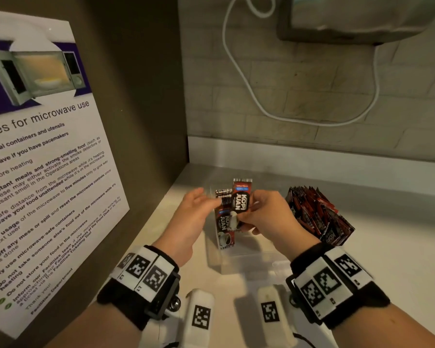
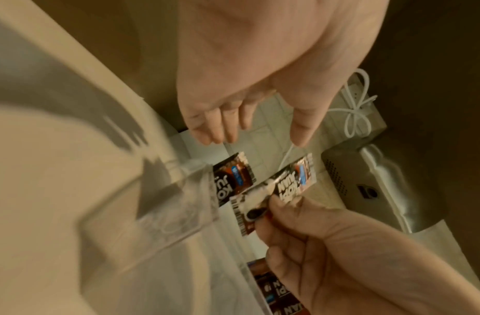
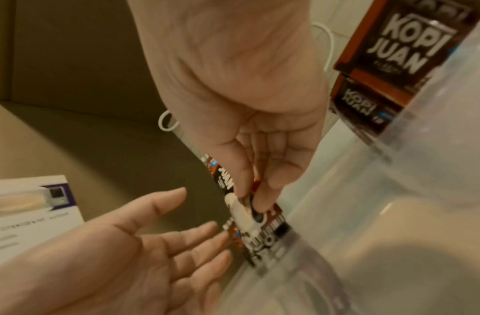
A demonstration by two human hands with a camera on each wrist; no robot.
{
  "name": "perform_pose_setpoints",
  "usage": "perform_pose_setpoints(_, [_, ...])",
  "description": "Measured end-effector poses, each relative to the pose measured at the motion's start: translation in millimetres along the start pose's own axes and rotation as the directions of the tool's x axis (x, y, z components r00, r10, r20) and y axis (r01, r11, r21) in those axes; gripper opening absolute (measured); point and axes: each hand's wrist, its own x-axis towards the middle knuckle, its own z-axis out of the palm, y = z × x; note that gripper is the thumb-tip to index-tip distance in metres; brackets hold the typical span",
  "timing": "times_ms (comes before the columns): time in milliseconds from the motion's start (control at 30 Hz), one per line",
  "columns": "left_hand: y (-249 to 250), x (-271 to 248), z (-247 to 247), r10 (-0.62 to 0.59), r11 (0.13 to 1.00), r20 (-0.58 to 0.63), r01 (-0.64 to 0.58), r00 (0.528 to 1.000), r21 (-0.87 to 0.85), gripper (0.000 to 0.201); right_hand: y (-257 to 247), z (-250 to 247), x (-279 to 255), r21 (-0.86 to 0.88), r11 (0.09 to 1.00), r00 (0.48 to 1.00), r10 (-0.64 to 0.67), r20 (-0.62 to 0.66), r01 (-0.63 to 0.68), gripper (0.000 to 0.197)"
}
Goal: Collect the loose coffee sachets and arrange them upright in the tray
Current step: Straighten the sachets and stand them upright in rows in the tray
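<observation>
Fingers (image 3: 244, 187) of the right hand (image 1: 266, 217) pinching one coffee sachet (image 1: 241, 197) by its lower half, upright, above the clear tray (image 1: 246, 257). Fingers (image 3: 195, 232) of the left hand (image 1: 189, 217) straight and spread wide, holding nothing, tips just beside the sachets.

Clear tray on the pale tabletop (image 1: 399, 252), between the two hands: two sachets visible inside, one sachet in the tray (image 1: 224, 227) standing upright against the left wall, a second one behind it (image 1: 223, 194) with only its top edge showing. Exact seating of that rear one hard to tell.

Right of the tray, a dense bundle of sachets (image 1: 317, 214) standing packed together on the tabletop, red and black, too many and too overlapped to count.

Left side wall bearing one microwave notice (image 1: 40, 151). One white cable (image 1: 249, 86) looping across the tiled back wall.
</observation>
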Motion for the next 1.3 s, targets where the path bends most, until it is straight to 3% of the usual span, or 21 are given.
perform_pose_setpoints(67, [-8,3,1,-0.111,0.993,0.06,0.108,0.992,0.056,0.055,8,1,4,-0.078,0.995,0.997,0.069,0.04,-0.065,0.012])
perform_pose_setpoints(133, [-14,6,4,-0.151,0.985,0.101,0.142,0.983,0.096,0.033,17,7,9,-0.172,0.98,0.991,0.116,0.065,-0.103,0.01])
perform_pose_setpoints(267, [-28,15,14,-0.175,0.972,0.163,0.145,0.971,0.185,0.052,24,22,18,-0.256,0.959,0.986,0.145,0.083,-0.12,0.021])
perform_pose_setpoints(333, [-36,19,17,-0.159,0.968,0.149,0.124,0.976,0.219,0.048,24,27,20,-0.308,0.946,0.991,0.121,0.061,-0.097,0.025])
perform_pose_setpoints(467, [-44,26,23,-0.161,0.965,0.124,0.13,0.979,0.228,0.065,21,32,22,-0.464,0.885,0.998,0.058,0.034,-0.036,0.029])
perform_pose_setpoints(667, [-45,34,25,-0.179,0.96,0.096,0.152,0.979,0.235,0.069,18,35,23,-0.557,0.829,0.966,0.105,0.237,0.047,0.011])
perform_pose_setpoints(933, [-35,30,24,-0.179,0.955,0.073,0.155,0.981,0.255,0.068,27,45,30,-0.696,0.696,0.948,0.071,0.311,0.176,0.019])
perform_pose_setpoints(1067, [-57,53,22,-0.161,0.953,0.036,0.146,0.986,0.265,0.087,34,48,32,-0.674,0.719,0.955,0.05,0.292,0.169,0.023])
perform_pose_setpoints(1300, [-70,64,27,-0.148,0.948,0.021,0.136,0.989,0.288,0.083,42,52,37,-0.629,0.769,0.97,0.054,0.235,0.11,0.035])
